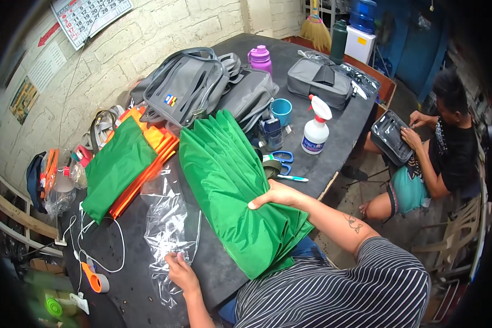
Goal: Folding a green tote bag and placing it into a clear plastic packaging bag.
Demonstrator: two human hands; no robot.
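Observation:
A thick stack of folded green fabric (229,191) lies slantwise at the table's near edge, its lower end against my striped shirt. My right hand (279,195) grips the stack's right side, thumb on top and the other fingers mostly hidden. To its left, a crinkled clear plastic bag (167,218) lies flat on the table. The closed fingers of my left hand (181,271) pinch the bag's right edge near its lower end. Further left, another green fabric piece (120,167) rests on a pile of orange fabric (161,146).
Grey bags (188,87) crowd the table's back, near a purple bottle (260,59) and blue cup (281,111). A spray bottle (316,128), scissors (279,161) and a pen (292,178) lie right. Tape (95,277) and a white cord are left. A seated co-worker (437,147) handles a dark bag.

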